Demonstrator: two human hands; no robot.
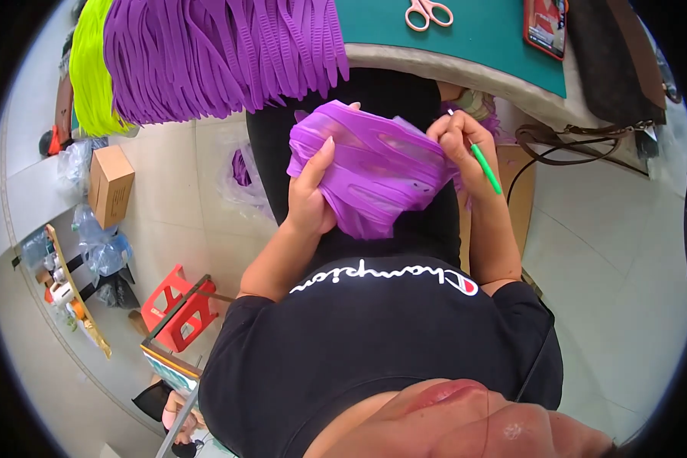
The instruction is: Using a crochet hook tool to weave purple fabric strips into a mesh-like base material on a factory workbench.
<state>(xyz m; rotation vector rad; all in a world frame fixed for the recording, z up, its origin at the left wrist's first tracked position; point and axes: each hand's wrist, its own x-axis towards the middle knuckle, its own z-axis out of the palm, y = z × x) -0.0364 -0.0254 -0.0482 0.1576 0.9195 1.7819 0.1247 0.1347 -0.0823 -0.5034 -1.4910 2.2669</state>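
Observation:
Above my lap I hold a floppy purple sheet (374, 175) with long slots, rubbery in look and partly see-through. My left hand (313, 191) grips its left side, thumb on top and fingers mostly behind. At the sheet's right edge my right hand (466, 141) is closed round a slim tool with a green handle (485, 169). A thin pale tip shows above those fingers; its exact kind I cannot make out. The right fingertips also touch the purple edge. At the far left hangs a thick bunch of purple ribbed strips (221, 61), beside lime-green strips (91, 69).
Pink-handled scissors (427, 14) and a phone (545, 29) lie on the green table mat (473, 49). A bag strap (572, 145) hangs at the right. On the left floor are a plastic bag (244, 179), a cardboard box (110, 185) and a red stool (179, 309). Another person (177, 416) sits far lower left.

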